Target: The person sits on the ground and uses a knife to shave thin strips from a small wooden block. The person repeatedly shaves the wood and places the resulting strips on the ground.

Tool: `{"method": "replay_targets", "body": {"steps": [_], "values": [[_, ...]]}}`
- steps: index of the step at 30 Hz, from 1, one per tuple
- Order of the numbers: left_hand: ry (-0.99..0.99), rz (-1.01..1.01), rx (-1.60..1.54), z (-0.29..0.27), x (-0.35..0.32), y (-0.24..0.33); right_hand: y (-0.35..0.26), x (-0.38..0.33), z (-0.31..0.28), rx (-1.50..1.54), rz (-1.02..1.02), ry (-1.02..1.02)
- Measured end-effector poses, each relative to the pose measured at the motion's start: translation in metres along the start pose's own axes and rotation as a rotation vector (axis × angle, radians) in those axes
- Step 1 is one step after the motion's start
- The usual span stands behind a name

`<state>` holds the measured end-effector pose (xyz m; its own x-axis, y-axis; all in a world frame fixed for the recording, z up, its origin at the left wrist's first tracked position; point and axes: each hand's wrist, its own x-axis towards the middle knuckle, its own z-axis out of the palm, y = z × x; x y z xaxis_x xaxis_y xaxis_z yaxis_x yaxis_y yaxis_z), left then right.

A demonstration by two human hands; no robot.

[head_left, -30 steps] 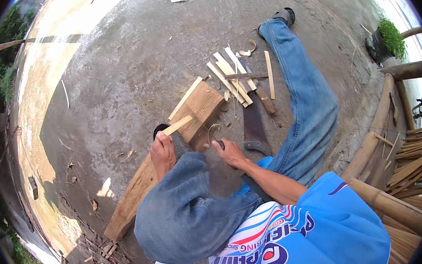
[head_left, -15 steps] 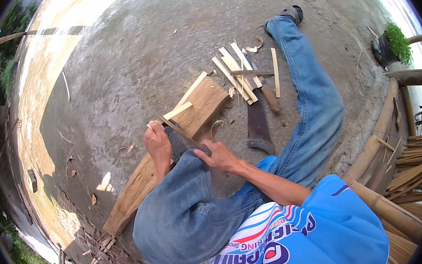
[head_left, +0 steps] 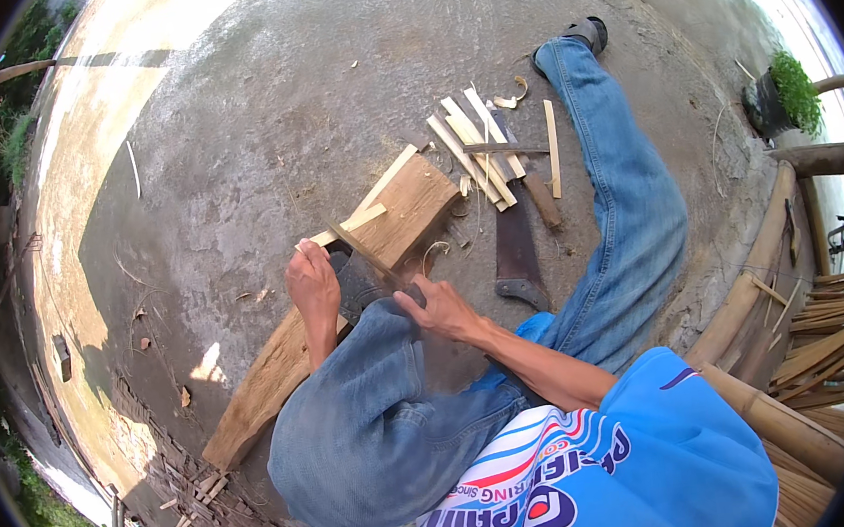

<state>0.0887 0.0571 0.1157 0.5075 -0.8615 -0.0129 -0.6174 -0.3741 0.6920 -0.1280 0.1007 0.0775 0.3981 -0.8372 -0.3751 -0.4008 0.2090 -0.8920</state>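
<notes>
My left hand (head_left: 315,287) is closed around the near end of a thin pale wooden strip (head_left: 366,215). The strip's far end rests on a thick wooden beam (head_left: 415,207) lying on the ground. In my right hand (head_left: 444,310), beside my bent knee, is the handle of a knife (head_left: 369,252). Its long narrow blade points away to the left and crosses the strip just beyond my left fingers. My fingers hide most of the handle and the strip's near end. Another pale strip (head_left: 392,178) lies along the beam's far left edge.
Right of the beam lie several pale strips (head_left: 473,149), a dark broad blade (head_left: 513,240) and a wooden handle (head_left: 542,201). My outstretched leg (head_left: 624,165) borders them. Bamboo poles (head_left: 745,280) and a potted plant (head_left: 787,96) stand at the right.
The knife blade has moved a little away from my left hand along the strip, to the right. My right hand has shifted slightly with it; my left hand stays nearly in place.
</notes>
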Motion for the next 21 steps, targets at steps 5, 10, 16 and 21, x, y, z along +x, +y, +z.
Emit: {"method": "replay_targets", "body": {"steps": [5, 10, 16, 21], "values": [[-0.030, -0.020, 0.025, -0.002, -0.004, 0.011, 0.005, -0.005, 0.001, -0.008, 0.021, 0.053], [-0.023, -0.010, 0.042, -0.003, -0.005, 0.026, 0.005, -0.005, -0.029, -0.114, 0.022, 0.028], [-0.014, 0.033, 0.022, 0.001, -0.006, 0.020, -0.003, -0.003, -0.014, 0.133, 0.081, 0.015], [0.005, 0.006, -0.025, 0.008, -0.007, 0.017, 0.010, -0.009, -0.008, 0.008, -0.063, 0.055]]}}
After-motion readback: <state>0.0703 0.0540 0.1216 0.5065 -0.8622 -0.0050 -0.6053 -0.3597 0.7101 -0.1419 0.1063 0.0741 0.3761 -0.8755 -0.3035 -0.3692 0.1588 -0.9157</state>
